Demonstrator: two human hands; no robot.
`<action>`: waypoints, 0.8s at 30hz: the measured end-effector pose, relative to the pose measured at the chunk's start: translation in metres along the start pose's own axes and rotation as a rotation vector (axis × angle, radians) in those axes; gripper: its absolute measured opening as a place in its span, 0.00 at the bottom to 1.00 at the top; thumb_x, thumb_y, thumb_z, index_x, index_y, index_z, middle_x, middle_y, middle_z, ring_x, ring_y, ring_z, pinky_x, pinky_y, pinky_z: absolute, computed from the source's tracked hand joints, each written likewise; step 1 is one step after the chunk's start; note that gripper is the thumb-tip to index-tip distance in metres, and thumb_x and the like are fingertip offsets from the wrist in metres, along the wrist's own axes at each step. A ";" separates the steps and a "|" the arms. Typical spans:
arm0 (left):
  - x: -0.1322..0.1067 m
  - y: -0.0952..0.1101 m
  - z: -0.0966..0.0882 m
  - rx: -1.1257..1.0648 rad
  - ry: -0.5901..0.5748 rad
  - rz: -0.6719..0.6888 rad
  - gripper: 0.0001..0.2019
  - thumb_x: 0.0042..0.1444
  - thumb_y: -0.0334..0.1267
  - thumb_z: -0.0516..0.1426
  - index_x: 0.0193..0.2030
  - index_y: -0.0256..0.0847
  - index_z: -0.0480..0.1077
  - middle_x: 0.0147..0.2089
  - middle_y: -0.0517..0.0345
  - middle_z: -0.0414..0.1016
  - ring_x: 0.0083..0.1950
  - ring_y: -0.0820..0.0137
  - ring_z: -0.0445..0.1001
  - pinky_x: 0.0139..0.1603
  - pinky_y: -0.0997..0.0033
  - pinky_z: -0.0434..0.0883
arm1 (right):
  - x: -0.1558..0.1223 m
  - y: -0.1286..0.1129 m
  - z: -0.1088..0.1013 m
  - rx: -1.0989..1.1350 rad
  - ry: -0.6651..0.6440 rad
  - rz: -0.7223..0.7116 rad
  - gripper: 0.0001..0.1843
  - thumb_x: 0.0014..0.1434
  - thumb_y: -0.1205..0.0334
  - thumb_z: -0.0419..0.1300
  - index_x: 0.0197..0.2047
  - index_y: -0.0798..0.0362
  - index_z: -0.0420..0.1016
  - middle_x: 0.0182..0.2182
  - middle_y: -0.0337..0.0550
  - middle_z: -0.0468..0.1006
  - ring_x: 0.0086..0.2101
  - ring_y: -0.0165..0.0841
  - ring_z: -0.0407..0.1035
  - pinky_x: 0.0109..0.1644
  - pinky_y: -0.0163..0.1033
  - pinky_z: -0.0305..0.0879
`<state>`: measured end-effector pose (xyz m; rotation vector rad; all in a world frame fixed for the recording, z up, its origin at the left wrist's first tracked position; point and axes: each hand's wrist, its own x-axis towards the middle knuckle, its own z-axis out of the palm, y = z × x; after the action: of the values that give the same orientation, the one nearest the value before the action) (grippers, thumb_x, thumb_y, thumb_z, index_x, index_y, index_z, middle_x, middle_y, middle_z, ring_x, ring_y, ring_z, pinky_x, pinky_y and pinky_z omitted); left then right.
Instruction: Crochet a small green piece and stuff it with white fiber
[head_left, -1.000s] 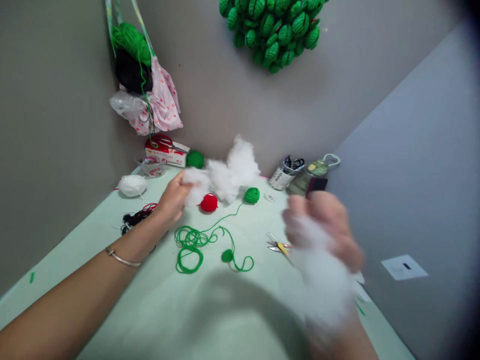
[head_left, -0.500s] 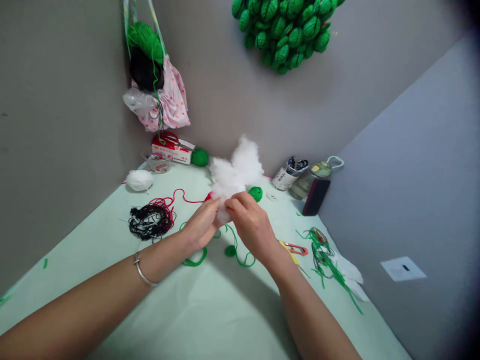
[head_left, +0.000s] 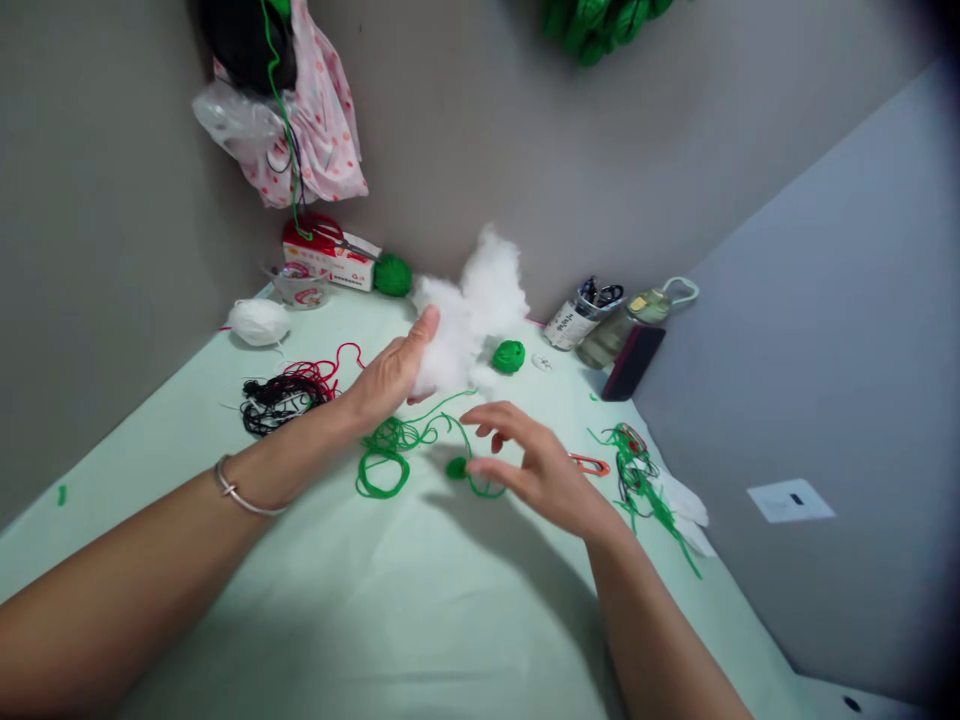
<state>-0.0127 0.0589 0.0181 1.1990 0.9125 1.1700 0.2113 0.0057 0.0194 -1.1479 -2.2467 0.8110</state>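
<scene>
My left hand (head_left: 390,375) is closed on the edge of a big tuft of white stuffing (head_left: 472,310), thumb up against it, at the back middle of the pale green table (head_left: 337,620). My right hand (head_left: 540,470) hovers lower, fingers spread and holding nothing. Its fingertips are just right of a small green crocheted piece (head_left: 455,467). That piece is joined to a loose coil of green yarn (head_left: 384,462) lying between my hands.
Near the stuffing lie a green yarn ball (head_left: 508,355) and a black and red thread tangle (head_left: 283,393); a white ball (head_left: 257,321) sits farther left. At the wall stand a red-white box (head_left: 330,255), tool jar (head_left: 574,318) and bottle (head_left: 630,325). Orange snips (head_left: 589,464) and thread scraps (head_left: 641,485) lie right.
My hands have come apart: the right one let go of the stuffing and dropped toward the small green piece, while the left keeps hold of the stuffing. The view has tilted down.
</scene>
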 end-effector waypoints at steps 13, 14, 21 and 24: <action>-0.003 0.013 0.002 0.277 -0.217 0.138 0.10 0.49 0.33 0.55 0.34 0.43 0.77 0.29 0.61 0.75 0.24 0.72 0.64 0.25 0.73 0.58 | -0.014 0.031 0.017 0.498 0.147 0.312 0.12 0.68 0.51 0.61 0.38 0.50 0.77 0.36 0.42 0.84 0.40 0.37 0.77 0.51 0.43 0.70; -0.004 0.015 0.003 0.315 -0.252 0.140 0.07 0.51 0.34 0.54 0.28 0.42 0.74 0.25 0.62 0.70 0.23 0.73 0.61 0.24 0.73 0.57 | -0.014 0.029 0.017 0.660 0.156 0.360 0.13 0.66 0.50 0.62 0.36 0.51 0.76 0.33 0.41 0.84 0.38 0.36 0.77 0.50 0.42 0.69; -0.008 0.013 0.010 0.452 -0.377 -0.040 0.15 0.61 0.50 0.59 0.38 0.40 0.76 0.24 0.64 0.70 0.25 0.72 0.67 0.27 0.73 0.62 | -0.012 0.015 0.019 1.246 0.146 0.364 0.13 0.64 0.55 0.63 0.31 0.52 0.72 0.28 0.40 0.81 0.32 0.34 0.77 0.49 0.42 0.71; -0.010 0.005 0.018 0.425 -0.356 -0.103 0.27 0.56 0.53 0.65 0.59 0.42 0.73 0.29 0.65 0.75 0.27 0.70 0.71 0.28 0.73 0.65 | -0.014 0.010 0.017 1.303 0.081 0.331 0.12 0.64 0.56 0.64 0.31 0.52 0.72 0.25 0.36 0.77 0.26 0.30 0.74 0.47 0.44 0.73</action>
<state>0.0015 0.0451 0.0257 1.6195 0.9600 0.6635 0.2125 -0.0060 -0.0016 -0.7958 -0.9737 1.8720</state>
